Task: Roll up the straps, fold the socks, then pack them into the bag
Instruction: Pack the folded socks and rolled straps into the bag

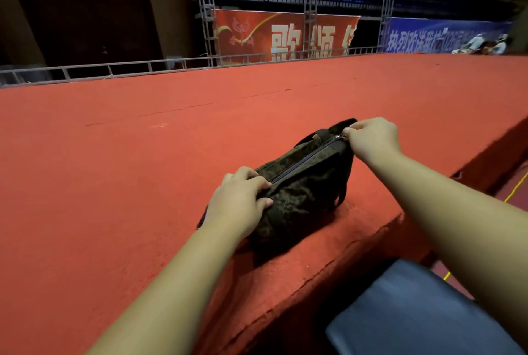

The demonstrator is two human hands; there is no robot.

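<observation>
Viewing from head: dark camouflage fabric bag (303, 186) on red carpeted ledge (128, 160), zipper line (308, 158) running near-left to far-right. Left hand (240, 203) grips near-left end; right hand (371, 138) pinches metal zipper pull (340, 136) at far-right end. Any slide probably goes toward left hand.

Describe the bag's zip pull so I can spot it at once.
Near the edge of the red platform lies a camouflage bag. Its zip runs along the top; the zip pull is the silvery piece at the far end, pinched by the right hand.

Left hand (237, 200), right hand (372, 137) on bag (307, 190)
</observation>
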